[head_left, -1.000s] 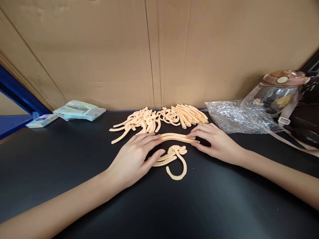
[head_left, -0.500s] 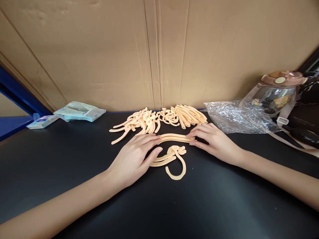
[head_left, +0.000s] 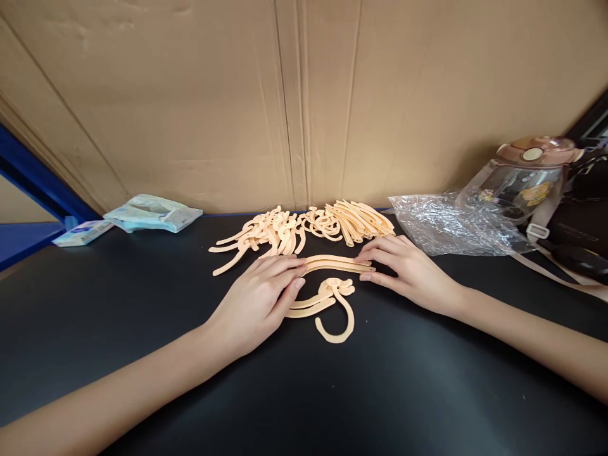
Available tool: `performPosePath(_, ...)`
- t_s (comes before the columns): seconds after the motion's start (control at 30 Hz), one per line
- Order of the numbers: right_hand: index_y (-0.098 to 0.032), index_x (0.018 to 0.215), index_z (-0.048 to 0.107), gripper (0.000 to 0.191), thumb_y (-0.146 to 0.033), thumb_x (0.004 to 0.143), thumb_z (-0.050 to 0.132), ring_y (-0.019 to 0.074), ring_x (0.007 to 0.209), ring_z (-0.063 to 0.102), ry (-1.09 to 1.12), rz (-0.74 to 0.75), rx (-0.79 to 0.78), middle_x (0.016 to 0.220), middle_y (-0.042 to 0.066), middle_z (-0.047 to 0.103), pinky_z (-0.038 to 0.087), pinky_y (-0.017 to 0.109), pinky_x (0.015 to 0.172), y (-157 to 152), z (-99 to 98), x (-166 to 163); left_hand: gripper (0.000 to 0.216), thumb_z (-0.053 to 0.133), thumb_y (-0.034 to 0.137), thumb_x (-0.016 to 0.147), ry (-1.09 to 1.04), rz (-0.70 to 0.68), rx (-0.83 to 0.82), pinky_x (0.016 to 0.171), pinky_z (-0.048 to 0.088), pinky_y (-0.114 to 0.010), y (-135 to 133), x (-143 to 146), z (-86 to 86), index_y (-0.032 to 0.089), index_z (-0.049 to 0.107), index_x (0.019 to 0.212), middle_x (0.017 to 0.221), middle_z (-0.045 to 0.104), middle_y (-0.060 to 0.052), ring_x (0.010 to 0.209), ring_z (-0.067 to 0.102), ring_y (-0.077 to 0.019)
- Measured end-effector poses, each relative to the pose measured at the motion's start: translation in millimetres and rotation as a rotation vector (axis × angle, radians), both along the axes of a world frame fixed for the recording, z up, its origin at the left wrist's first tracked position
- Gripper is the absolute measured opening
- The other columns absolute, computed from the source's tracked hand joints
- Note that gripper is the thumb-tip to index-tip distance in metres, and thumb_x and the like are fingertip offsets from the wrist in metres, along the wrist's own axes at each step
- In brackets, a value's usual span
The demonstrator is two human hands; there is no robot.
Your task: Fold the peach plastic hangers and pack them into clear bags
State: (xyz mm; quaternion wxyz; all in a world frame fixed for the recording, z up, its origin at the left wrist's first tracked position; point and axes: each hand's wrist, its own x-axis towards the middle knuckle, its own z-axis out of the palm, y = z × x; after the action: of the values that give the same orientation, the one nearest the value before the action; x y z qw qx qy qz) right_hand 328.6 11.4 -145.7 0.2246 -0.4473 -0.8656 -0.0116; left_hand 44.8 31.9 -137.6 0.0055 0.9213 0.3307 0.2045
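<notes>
Left hand [head_left: 261, 294] and right hand [head_left: 401, 263] half-curled, fingertips touching opposite ends of two pale strips [head_left: 330, 258] on the table [head_left: 304, 405], beyond a looped piece [head_left: 350, 313]; whether either pinches, cannot tell. Step seems to be lining strips up. Next move calls for even, steady fingers.

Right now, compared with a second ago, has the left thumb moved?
Yes: judged against the hook, the left thumb has drawn slightly left, away from it.
</notes>
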Motion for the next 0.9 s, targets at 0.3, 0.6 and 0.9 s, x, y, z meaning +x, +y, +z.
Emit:
performPosePath(0.3, -0.018, 0.114, 0.063, 0.024, -0.025, 0.095, 0.049, 0.0198, 0.095, 0.059, -0.257, 0.282, 0.341, 0.106, 0.009, 0.067, 0.046, 0.034, 0.08, -27, 12.3, -23, 0.036, 0.038, 0.031, 0.1, -0.006, -0.036, -0.025, 0.103, 0.044, -0.039, -2, -1, 0.5, 0.017, 0.056, 0.127, 0.13, 0.059, -0.008, 0.12, 0.054, -0.0223)
performPosePath(0.6, -0.015, 0.119, 0.061, 0.029, -0.013, 0.098, 0.04, 0.0177, 0.093, 0.061, -0.447, 0.3, 0.51, 0.104, 0.007, 0.068, 0.048, 0.032, 0.079, -35, 12.4, -29, 0.025, 0.046, 0.023, 0.097, -0.055, -0.272, -0.007, 0.099, 0.043, -0.029, -3, -2, -0.2, 0.021, 0.064, 0.115, 0.12, 0.063, -0.003, 0.115, 0.053, -0.0177)
performPosePath(0.9, -0.014, 0.1, 0.065, 0.024, -0.01, 0.097, 0.041, 0.0167, 0.093, 0.062, -0.398, 0.369, 0.571, 0.103, 0.007, 0.07, 0.046, 0.031, 0.079, -37, 11.6, -29, 0.024, 0.053, 0.023, 0.095, -0.035, -0.315, -0.092, 0.093, 0.045, -0.026, -3, -1, 3.4, 0.022, 0.064, 0.116, 0.113, 0.066, -0.002, 0.107, 0.056, -0.0159)
